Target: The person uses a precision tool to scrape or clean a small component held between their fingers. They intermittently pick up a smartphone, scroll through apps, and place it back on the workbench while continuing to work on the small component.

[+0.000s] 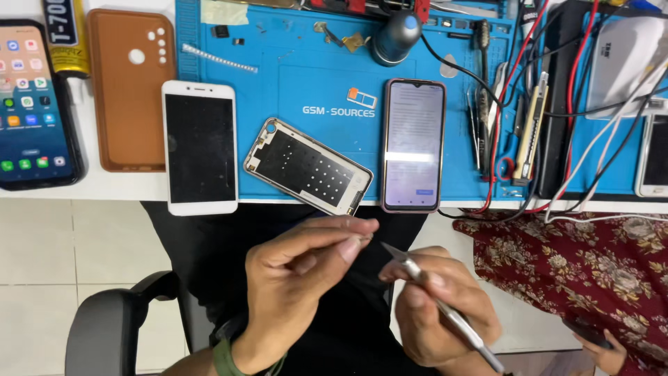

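Right grip (pixel 435 306) pinches tweezers (pixel 445 310), tips beside left fingertips (pixel 355 244).

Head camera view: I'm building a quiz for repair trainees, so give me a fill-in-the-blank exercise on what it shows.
1. The right hand holds metal ____.
2. The white phone lies with its dark screen facing ____.
3. The phone back frame lies partly on a mat coloured ____.
4. The left hand pinches its fingertips near the tweezers' ____.

Missing words: tweezers; up; blue; tip
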